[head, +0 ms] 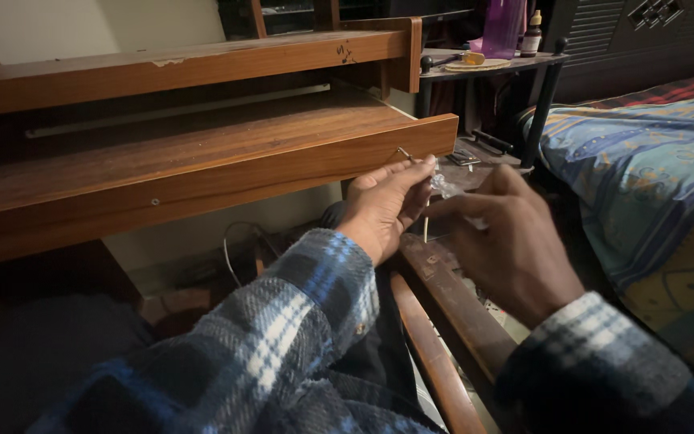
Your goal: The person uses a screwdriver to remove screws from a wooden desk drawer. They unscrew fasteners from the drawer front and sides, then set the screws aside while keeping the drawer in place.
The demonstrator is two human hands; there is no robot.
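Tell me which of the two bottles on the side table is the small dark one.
The small dark bottle stands at the right, with a pale cap; the purple bottle left of it is taller, wider and translucent.

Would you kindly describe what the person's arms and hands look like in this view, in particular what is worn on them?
Both arms wear long sleeves of a soft, fleecy plaid in blue, grey, white and dark checks. The left sleeve ends in a cuff at the wrist; the right sleeve does too. The left hand and right hand are bare: no gloves, and no rings or watch show.
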